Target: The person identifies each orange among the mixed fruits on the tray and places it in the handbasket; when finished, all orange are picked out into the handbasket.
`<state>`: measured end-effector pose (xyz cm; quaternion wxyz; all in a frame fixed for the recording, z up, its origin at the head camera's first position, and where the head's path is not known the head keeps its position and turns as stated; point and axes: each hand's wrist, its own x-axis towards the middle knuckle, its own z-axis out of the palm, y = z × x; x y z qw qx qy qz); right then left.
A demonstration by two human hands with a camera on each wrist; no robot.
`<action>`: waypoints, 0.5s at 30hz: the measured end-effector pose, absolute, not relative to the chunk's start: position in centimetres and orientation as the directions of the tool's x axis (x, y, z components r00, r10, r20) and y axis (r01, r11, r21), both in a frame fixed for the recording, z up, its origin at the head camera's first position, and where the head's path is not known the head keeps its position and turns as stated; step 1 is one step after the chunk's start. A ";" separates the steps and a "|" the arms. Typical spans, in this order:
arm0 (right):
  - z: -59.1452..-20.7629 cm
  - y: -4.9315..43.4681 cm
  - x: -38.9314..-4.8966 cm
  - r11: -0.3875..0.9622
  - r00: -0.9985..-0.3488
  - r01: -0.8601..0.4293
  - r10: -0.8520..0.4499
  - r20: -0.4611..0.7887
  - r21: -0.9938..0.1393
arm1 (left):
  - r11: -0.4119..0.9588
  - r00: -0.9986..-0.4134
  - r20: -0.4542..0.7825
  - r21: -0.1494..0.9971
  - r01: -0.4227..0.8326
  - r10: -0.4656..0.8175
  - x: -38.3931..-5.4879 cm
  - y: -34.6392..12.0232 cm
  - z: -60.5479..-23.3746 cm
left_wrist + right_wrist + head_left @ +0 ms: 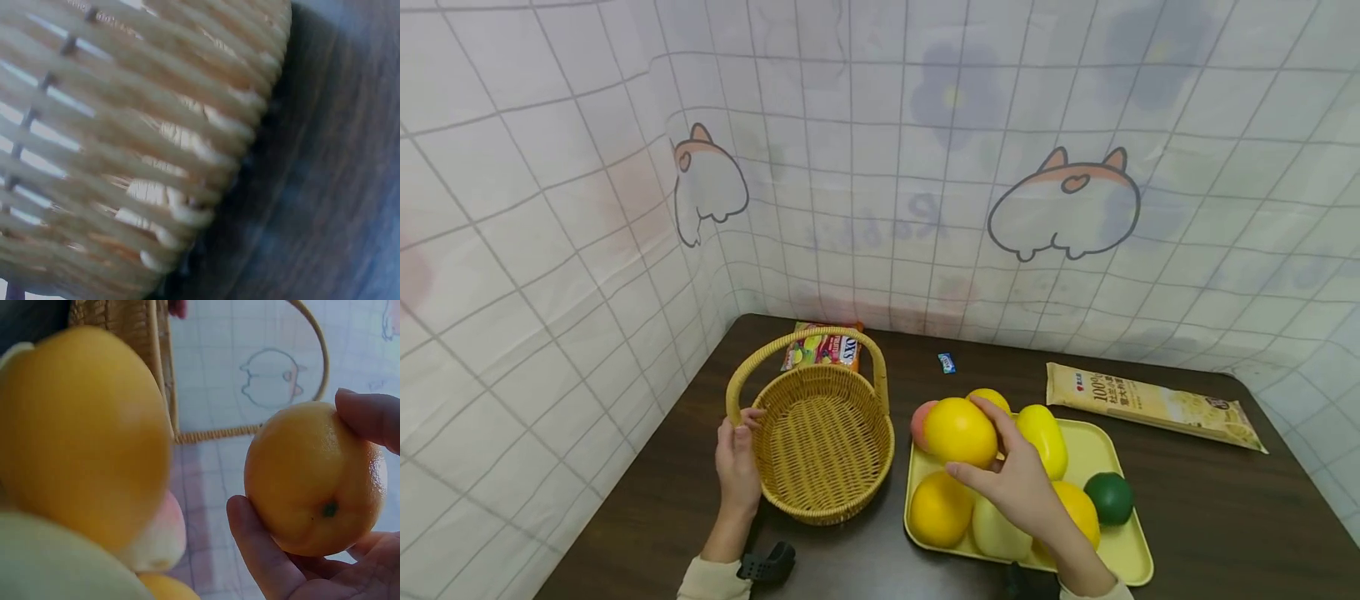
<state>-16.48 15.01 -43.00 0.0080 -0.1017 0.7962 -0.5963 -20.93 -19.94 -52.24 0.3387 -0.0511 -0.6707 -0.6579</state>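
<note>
My left hand [737,467] grips the left rim of a round wicker basket [823,514], at the foot of its arched handle. Nothing lies inside the basket. Its woven wall [144,125] fills much of the left wrist view, where the hand is hidden. My right hand [1026,483] holds an orange [961,433] between thumb and fingers, above the yellow tray [1093,442]. In the right wrist view the orange [315,481] shows its green stem mark. On the tray sit a peach [919,423], another orange [940,510], a pale green fruit [998,527] and a yellow fruit [1043,440].
A dark green ball-shaped item [1108,498] sits at the tray's right side. Behind the basket lies a candy bag [827,348]. A small blue packet [947,363] and a long noodle packet [1150,404] lie near the back edge. A patterned cloth wall [880,167] stands behind the table.
</note>
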 end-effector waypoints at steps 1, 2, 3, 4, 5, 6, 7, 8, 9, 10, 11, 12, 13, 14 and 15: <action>-43.1 14.6 -16.4 0.262 -0.978 -0.151 -0.179 0.105 -0.953 | 0.137 -0.761 0.531 0.843 0.521 -0.372 -20.9 -20.0 -52.3; -43.3 14.1 -16.3 0.256 -0.976 -0.155 -0.188 0.108 -0.954 | 0.148 -0.757 0.541 0.837 0.526 -0.368 -20.8 -20.0 -52.3; -43.5 13.7 -16.2 0.244 -0.973 -0.160 -0.200 0.112 -0.956 | 0.161 -0.752 0.549 0.833 0.530 -0.365 -20.8 -19.9 -52.2; -43.6 13.2 -16.2 0.231 -0.969 -0.171 -0.213 0.122 -0.958 | 0.172 -0.750 0.555 0.829 0.532 -0.359 -20.7 -19.9 -52.0; -43.8 12.8 -16.2 0.216 -0.965 -0.180 -0.226 0.130 -0.960 | 0.182 -0.749 0.561 0.826 0.533 -0.353 -20.6 -19.8 -51.8; -44.0 12.4 -16.1 0.208 -0.961 -0.189 -0.239 0.138 -0.960 | 0.185 -0.749 0.562 0.825 0.533 -0.350 -20.4 -19.7 -51.4; -44.2 12.0 -16.0 0.193 -0.956 -0.198 -0.256 0.146 -0.961 | 0.189 -0.748 0.565 0.824 0.534 -0.349 -20.2 -19.5 -51.0; -44.4 11.5 -16.0 0.183 -0.951 -0.204 -0.268 0.150 -0.962 | 0.192 -0.748 0.565 0.824 0.532 -0.348 -20.0 -19.3 -50.6; -44.6 11.1 -15.9 0.174 -0.947 -0.208 -0.281 0.154 -0.962 | 0.198 -0.744 0.571 0.820 0.537 -0.347 -19.9 -19.3 -50.4; -44.8 10.6 -15.9 0.170 -0.944 -0.211 -0.290 0.155 -0.963 | 0.207 -0.739 0.578 0.816 0.540 -0.347 -19.8 -19.2 -50.2; -44.9 10.2 -15.8 0.168 -0.943 -0.208 -0.295 0.152 -0.964 | 0.216 -0.735 0.582 0.813 0.541 -0.349 -19.8 -19.2 -50.1; -45.0 9.7 -15.7 0.162 -0.942 -0.205 -0.299 0.150 -0.965 | 0.227 -0.729 0.587 0.809 0.543 -0.350 -19.9 -19.2 -50.3; -45.1 9.2 -15.7 0.147 -0.941 -0.204 -0.303 0.152 -0.968 | 0.238 -0.725 0.592 0.806 0.542 -0.352 -20.1 -19.4 -50.6; -45.1 8.8 -15.7 0.140 -0.941 -0.203 -0.302 0.153 -0.969 | 0.248 -0.720 0.597 0.802 0.544 -0.354 -20.3 -19.5 -51.0; -45.2 8.3 -15.7 0.126 -0.939 -0.205 -0.306 0.158 -0.971 | 0.258 -0.716 0.603 0.798 0.545 -0.352 -20.4 -19.6 -51.1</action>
